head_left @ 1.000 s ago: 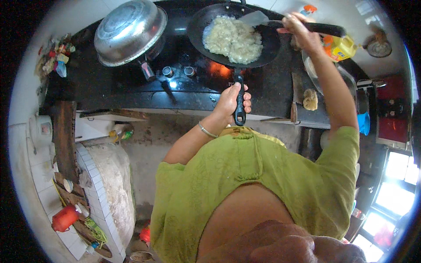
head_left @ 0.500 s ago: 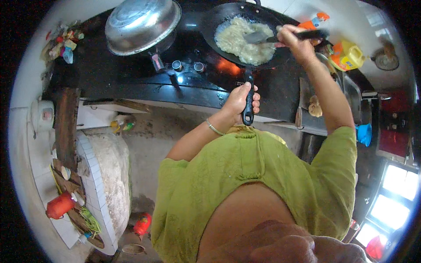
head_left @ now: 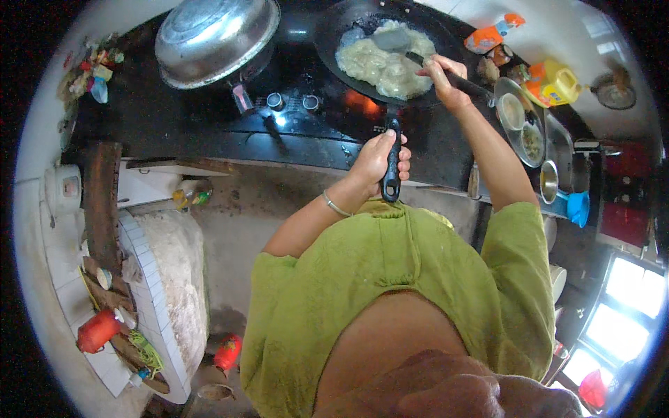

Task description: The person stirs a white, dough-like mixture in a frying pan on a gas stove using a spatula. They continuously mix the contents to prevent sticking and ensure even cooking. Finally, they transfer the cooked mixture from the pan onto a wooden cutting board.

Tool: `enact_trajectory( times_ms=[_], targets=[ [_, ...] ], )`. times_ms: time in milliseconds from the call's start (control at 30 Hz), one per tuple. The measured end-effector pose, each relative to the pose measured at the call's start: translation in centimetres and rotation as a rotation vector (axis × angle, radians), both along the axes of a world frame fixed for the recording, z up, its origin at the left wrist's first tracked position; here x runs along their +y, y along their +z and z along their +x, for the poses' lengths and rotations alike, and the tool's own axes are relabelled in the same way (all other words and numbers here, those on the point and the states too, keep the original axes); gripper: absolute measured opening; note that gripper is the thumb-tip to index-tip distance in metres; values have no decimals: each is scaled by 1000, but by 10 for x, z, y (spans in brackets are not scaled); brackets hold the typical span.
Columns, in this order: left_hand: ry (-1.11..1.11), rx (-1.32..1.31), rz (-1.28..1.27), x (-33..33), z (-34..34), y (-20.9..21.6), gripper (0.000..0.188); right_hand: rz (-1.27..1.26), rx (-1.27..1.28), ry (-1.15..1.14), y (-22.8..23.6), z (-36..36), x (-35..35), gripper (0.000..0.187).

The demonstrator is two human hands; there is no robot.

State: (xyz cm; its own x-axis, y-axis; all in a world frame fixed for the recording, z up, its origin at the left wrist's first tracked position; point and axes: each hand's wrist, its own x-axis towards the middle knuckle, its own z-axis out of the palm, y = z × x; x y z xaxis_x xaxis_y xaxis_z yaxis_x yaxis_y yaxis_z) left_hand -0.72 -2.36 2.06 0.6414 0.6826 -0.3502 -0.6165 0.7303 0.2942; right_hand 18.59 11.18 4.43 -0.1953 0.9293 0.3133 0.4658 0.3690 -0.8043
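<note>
My left hand (head_left: 378,161) is wrapped round the black handle (head_left: 392,177) of a dark wok (head_left: 327,49), which sits on the stove. Inside the wok spreads a pale, yellowish-white, lumpy mass of food (head_left: 390,73), wet and glossy. With its fingers closed round the shaft, my right hand (head_left: 446,82) holds a black-handled spatula (head_left: 394,40). The spatula's grey blade rests on the far part of the food. An orange glow (head_left: 362,104) shows at the wok's near side.
Left of the wok stands a pot under a big metal lid (head_left: 217,38). Control knobs (head_left: 276,102) line the black stove (head_left: 202,118). To the right are an orange-and-white bottle (head_left: 488,36), a yellow oil jug (head_left: 552,83), a tray with bowls (head_left: 519,122) and a blue container (head_left: 577,207).
My right hand has come left and slightly nearer me. The spatula's blade has shifted to the far side of the food. My left hand keeps its hold on the handle.
</note>
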Motion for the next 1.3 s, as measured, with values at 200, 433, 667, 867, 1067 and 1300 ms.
enact_trajectory(
  times_ms=[200, 433, 667, 867, 1067, 1300],
  targets=[
    [-6, 7, 35, 4, -1, 1, 24, -213, 486, -30, 60, -7, 16, 25],
    [-20, -17, 5, 3, 1, 2, 24, -118, 288, 148, 47, -12, -25, 23],
    [-9, -8, 21, 2, 0, 1, 25, -45, -61, 67, 9, 8, -36, 24],
    [-27, -29, 39, 6, -4, -5, 25, -288, 183, 56, 95, 12, -1, 25],
    [-21, 11, 41, 6, -3, -3, 26, -59, 86, 101, 106, -9, -7, 23],
    [-32, -1, -6, 1, -7, 2, 26, 84, 132, 117, 0, -11, -32, 25]
  ],
)
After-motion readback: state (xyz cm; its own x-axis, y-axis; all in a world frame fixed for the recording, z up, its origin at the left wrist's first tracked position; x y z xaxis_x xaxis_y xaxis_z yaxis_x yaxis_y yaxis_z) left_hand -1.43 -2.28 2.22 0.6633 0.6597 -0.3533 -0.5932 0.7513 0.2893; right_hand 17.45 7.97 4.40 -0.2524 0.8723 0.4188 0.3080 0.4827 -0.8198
